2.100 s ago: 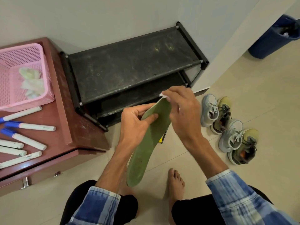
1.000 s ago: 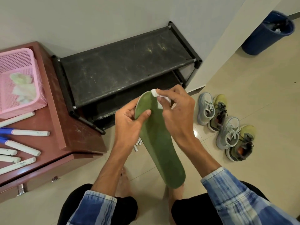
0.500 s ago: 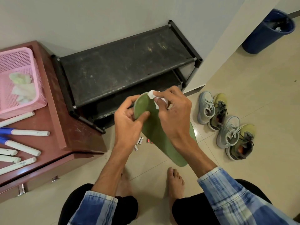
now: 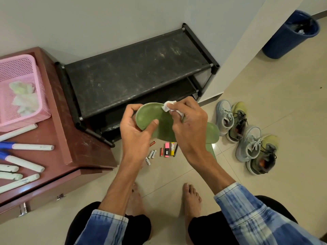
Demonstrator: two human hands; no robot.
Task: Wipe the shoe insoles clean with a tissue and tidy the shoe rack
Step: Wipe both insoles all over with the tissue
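Note:
A green insole (image 4: 155,119) lies across the middle of the view, its heel end toward the left and its toe end reaching out past my right wrist. My left hand (image 4: 136,131) grips the heel end, thumb on top. My right hand (image 4: 189,124) pinches a small white tissue (image 4: 168,106) and presses it on the insole's upper edge. Behind both hands stands the black two-shelf shoe rack (image 4: 134,73), its dusty top shelf bare. Two pairs of sneakers (image 4: 246,137), grey and yellow-green, sit on the floor to the right.
Batteries, a pink eraser and markers (image 4: 164,152) lie on the tiles under my hands. A red-brown cabinet (image 4: 70,144) at left carries a pink basket (image 4: 21,92) with used tissues and several white tubes. A blue bin (image 4: 292,34) stands far right. My bare feet are below.
The insole has swung from hanging down toward me to lying nearly level, toe end out to the right. My right hand with the tissue has stayed at the heel end's upper edge.

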